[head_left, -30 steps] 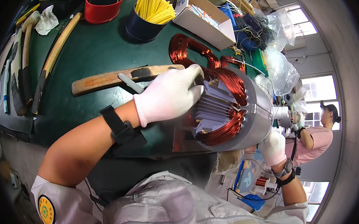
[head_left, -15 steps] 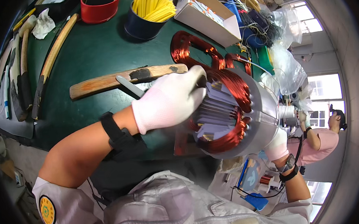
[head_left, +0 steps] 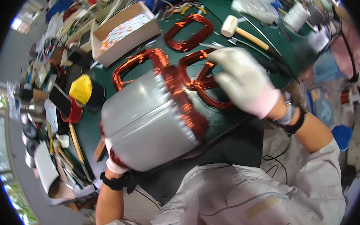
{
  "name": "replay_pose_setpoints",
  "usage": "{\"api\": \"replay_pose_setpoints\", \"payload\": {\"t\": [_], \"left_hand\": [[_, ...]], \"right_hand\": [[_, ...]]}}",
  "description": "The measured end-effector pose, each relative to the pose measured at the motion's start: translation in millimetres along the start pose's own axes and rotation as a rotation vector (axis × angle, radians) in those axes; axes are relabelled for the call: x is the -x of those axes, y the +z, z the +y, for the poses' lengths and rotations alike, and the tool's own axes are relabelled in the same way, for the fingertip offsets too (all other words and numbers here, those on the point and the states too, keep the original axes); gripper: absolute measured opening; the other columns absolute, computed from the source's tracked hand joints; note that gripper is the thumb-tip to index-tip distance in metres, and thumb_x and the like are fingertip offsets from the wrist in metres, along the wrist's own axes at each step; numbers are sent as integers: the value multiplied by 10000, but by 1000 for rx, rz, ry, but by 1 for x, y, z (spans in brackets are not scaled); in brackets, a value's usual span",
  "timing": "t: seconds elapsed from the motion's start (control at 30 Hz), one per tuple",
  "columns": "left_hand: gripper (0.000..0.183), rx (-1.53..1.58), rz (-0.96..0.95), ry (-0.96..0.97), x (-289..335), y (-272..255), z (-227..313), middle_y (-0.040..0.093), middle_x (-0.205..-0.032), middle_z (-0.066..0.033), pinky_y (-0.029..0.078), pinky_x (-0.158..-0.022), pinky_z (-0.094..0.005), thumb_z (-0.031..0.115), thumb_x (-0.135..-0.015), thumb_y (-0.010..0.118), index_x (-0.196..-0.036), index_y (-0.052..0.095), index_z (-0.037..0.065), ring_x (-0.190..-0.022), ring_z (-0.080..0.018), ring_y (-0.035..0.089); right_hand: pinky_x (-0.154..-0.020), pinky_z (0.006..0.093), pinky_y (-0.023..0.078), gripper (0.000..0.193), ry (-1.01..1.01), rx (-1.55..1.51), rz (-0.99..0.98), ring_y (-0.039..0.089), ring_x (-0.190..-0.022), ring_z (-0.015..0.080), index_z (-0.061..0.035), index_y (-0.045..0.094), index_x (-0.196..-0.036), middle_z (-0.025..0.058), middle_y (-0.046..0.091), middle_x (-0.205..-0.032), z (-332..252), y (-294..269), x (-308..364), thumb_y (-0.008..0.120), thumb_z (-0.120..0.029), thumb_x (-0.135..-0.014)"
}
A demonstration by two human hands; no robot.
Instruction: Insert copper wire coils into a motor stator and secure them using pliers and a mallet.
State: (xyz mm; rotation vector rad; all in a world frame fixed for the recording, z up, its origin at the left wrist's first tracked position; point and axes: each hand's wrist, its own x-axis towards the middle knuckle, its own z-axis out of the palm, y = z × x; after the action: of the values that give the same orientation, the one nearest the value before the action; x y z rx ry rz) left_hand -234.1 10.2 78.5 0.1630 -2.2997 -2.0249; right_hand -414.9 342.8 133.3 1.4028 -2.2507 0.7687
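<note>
A grey motor stator (head_left: 143,119) lies on its side near the table's front edge, with red-brown copper windings (head_left: 181,100) bulging from its right end. My left hand (head_left: 115,165), in a white glove, is against the stator's lower left end; its fingers are hidden there. My right hand (head_left: 244,81), gloved too and slightly blurred, is beyond the right end, thumb and fingers apart. Its fingertips come close to a copper coil (head_left: 189,66) attached to the windings. More loops of copper coil (head_left: 122,70) stand behind the stator. A separate oval coil (head_left: 171,41) lies farther back.
A white-headed mallet (head_left: 247,34) lies at the back right. A cardboard box (head_left: 122,52) of white and orange pieces is behind the stator. At left are a dark tub holding yellow strips (head_left: 81,89), a red container (head_left: 73,113) and wooden-handled tools (head_left: 75,141).
The stator has turned from its open bore facing left to windings at right. My left hand has left the bore for the left end; my right hand has come off the housing.
</note>
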Motion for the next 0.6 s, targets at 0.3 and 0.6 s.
{"api": "replay_pose_setpoints", "payload": {"t": [0.3,0.6], "left_hand": [[398,-221,-154,-110,-47,22,4,664,-1410,-79,516,-1070,-315,211,-1143,507,-1488,546,18,-1304,-186,618],[400,-269,-161,-151,-33,13,-8,663,-1413,-79,519,-1066,-316,204,-1138,514,-1492,544,19,-1311,-184,616]], "right_hand": [[-803,514,552,103,341,-564,-60,667,-902,405,-31,710,-966,178,666,-905,-48,90,-10,678,-124,-937],[-865,459,563,127,258,-541,-39,675,-943,353,-23,653,-1018,157,662,-955,-41,107,-13,636,-111,-928]]}}
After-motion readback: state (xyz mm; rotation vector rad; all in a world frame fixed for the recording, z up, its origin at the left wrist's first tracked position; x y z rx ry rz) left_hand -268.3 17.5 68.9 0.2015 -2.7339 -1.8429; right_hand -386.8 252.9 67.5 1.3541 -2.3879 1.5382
